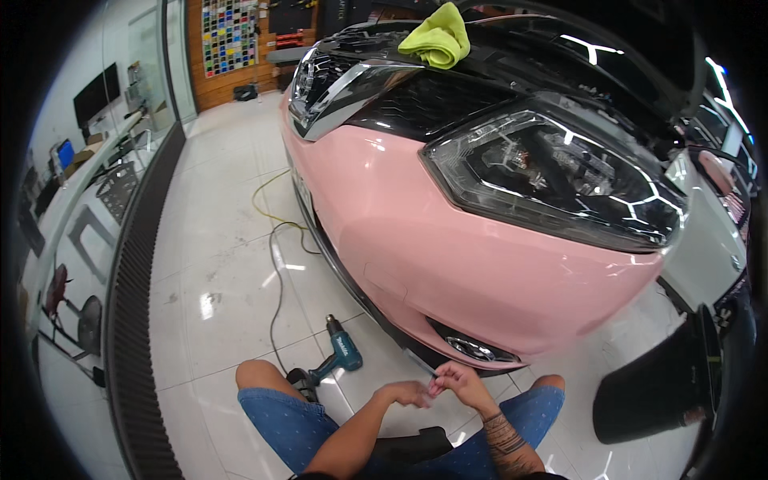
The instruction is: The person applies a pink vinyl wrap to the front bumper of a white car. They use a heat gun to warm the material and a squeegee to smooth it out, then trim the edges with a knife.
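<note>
Low in front of the car's pink bumper [448, 264], my two hands are close together between my knees. My right hand [462, 386] is closed on a slim grey tool, probably a cutter knife [419, 362], which points up and left toward the bumper's dark lower edge. My left hand [406, 394] reaches in from the left, its fingertips beside the right fingers; they are blurred, and I cannot tell whether they pinch anything. Just above the hands is the fog lamp [472, 348]. A teal heat gun [342, 352] lies on the floor left of my hands.
The heat gun's cord [278, 296] runs across the tiled floor [216, 264]. Above the bumper are the headlight [552, 168] and a yellow-green cloth [438, 38] near the raised hood. A black bin [652, 384] stands at right; a glass partition with a dark ribbed base [142, 320] borders the left.
</note>
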`<state>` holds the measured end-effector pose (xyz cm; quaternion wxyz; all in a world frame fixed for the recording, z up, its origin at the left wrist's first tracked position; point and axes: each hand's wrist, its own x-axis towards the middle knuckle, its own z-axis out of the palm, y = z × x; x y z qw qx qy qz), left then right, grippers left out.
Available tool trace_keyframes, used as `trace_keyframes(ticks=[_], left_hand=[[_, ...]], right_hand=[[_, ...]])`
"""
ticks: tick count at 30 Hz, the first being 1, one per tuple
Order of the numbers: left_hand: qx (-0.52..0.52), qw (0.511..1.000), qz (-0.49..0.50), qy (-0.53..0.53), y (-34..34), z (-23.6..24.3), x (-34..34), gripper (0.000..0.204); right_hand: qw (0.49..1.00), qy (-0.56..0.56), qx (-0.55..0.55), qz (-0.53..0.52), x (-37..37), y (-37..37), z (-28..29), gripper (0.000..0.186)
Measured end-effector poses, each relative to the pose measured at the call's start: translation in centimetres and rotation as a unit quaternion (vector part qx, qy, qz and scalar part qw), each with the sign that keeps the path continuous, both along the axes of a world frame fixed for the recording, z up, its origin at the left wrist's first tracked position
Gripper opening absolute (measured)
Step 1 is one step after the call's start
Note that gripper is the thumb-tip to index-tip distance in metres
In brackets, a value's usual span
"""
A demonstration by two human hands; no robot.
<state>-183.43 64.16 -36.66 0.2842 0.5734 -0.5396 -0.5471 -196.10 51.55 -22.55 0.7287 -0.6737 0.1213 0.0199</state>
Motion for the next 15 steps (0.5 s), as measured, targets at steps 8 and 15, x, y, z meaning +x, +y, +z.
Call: trace_keyframes(ticks=[8,15], left_hand=[[-0.293,0.705,0.504,0.404,7.3,20.8,-5.1,0.022],[-0.356,0.657,0.495,0.443,9.5,26.9,-3.5,0.018]], right_hand=[[0.989,-0.089,-0.110,-0.034,1.2,6.8,9.4,0.011],[0.991,-0.118,-0.015,0.058,3.3,9.6,14.7,0.018]])
